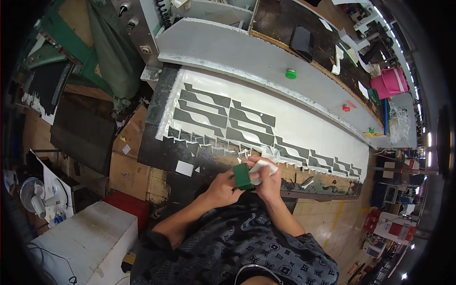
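Both my hands are close together in front of my chest, over the near edge of the machine table. My left hand [222, 189] is closed round a green cutting die [242, 177] with a smooth, upright side wall. Beside it, my right hand [270, 185] pinches white cut pieces [261, 171] at the die's right side. Fingers hide part of the die and how far the white pieces sit inside it. Beyond my hands lies a white sheet [304, 126] with rows of dark, slanted cut-out openings; its near edge is ragged with torn strips.
A grey press beam [247, 61] with a green button [290, 73] and a red button [346, 108] spans the far side. A small white square [184, 168] lies left of my hands. A pink bucket [389, 83] stands far right; a white cabinet [90, 242] stands near left.
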Tool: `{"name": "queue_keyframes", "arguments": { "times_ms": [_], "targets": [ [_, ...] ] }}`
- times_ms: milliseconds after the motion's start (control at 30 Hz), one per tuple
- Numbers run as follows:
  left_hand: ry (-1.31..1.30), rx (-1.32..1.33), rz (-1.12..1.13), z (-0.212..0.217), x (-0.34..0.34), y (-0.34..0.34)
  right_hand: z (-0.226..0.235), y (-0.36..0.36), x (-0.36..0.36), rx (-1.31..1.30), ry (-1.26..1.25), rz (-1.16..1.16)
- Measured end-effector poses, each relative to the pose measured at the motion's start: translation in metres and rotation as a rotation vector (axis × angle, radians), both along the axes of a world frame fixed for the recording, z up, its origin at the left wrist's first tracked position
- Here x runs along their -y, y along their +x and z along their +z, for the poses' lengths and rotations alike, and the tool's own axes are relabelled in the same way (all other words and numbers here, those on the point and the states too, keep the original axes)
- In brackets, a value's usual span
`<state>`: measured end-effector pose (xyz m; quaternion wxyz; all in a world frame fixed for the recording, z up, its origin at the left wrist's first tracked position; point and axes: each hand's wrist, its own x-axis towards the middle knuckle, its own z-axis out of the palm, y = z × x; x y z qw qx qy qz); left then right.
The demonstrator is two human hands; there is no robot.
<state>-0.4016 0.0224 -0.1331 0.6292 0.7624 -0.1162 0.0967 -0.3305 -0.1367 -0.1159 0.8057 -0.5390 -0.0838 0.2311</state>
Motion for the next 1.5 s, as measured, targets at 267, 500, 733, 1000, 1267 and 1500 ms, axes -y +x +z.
{"name": "queue_keyframes", "arguments": {
  "times_ms": [267, 500, 733, 1000, 1267, 1500],
  "targets": [
    [0.176, 0.042, 0.230, -0.001, 0.010, -0.018, -0.022, 0.015, -0.003, -0.684, 0.277, -0.416],
    [-0.033, 0.255, 0.576, 0.001, 0.002, -0.026, -0.043, 0.035, 0.002, -0.991, 0.687, -0.376],
    [-0.094, 0.279, 0.711, -0.037, 0.012, -0.047, -0.042, 0.045, -0.001, -0.999, 0.574, -0.475],
    [-0.365, 0.554, 0.644, -0.032, -0.019, -0.018, 0.043, 0.004, -0.062, -0.276, 0.196, -0.130],
    [-0.829, 0.478, 0.872, 0.014, -0.065, -0.013, 0.043, -0.018, -0.076, -0.476, 0.461, -0.068],
    [-1.088, 0.274, 1.309, 0.006, -0.099, -0.010, 0.047, -0.042, -0.089, -0.339, 0.412, -0.063]
  ]
}}
